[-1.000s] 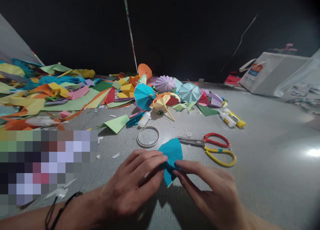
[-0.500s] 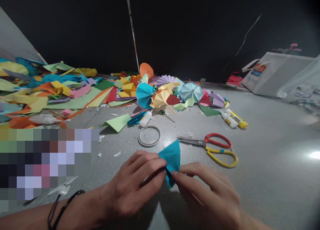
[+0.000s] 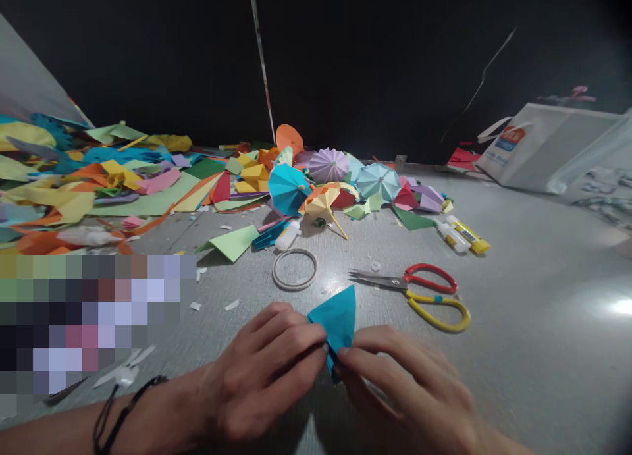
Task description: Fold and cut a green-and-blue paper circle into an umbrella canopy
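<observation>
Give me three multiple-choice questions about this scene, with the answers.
1. Where do the scissors lie?
A. Right of the held paper
B. Inside the bag
C. Atop the paper heap

2. What colour is the held paper?
A. Yellow
B. Blue
C. Red

3. What state is it in?
A. Flat
B. Torn in half
C. Folded

1: A, the scissors lie apart from the heap, to the paper's right.
2: B, blue shows between the left hand and right hand.
3: C, its layers show at the lower edge.
</observation>
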Available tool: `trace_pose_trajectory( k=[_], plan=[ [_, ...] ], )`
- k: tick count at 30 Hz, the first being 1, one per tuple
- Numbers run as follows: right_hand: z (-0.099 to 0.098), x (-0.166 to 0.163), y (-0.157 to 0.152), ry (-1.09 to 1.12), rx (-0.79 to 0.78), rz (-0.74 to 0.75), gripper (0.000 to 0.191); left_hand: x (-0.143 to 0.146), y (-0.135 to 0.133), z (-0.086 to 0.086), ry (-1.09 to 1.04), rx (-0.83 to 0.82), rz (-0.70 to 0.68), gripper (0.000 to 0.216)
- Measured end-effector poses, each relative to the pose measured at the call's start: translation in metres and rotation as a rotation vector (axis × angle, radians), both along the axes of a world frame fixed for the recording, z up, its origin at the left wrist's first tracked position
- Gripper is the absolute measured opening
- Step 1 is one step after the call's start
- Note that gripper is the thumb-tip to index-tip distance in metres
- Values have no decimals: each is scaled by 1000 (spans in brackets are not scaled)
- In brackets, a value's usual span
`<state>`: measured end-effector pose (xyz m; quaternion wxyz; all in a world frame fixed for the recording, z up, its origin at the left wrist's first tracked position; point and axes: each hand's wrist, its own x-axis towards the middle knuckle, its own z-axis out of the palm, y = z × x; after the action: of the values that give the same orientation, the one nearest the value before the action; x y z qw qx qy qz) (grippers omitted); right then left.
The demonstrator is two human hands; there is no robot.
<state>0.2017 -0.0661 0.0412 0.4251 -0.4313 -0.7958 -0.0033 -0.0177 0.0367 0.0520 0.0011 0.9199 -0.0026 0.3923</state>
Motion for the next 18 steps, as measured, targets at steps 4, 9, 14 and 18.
trace_pose_trajectory(
  k=[4,9,14,18],
  plan=[
    [-5,-1,-1,-37,8,-26,27,1,0,-1,47,19,28,32],
    [-4,-3,2,-54,89,-46,23,1,-1,4,30,53,65,33],
    [16,-5,-2,-124,127,-55,23,-1,-5,7,70,53,74,38],
    [33,-4,-9,-223,51,-13,32,-1,-3,6,-12,62,69,39]
  ],
)
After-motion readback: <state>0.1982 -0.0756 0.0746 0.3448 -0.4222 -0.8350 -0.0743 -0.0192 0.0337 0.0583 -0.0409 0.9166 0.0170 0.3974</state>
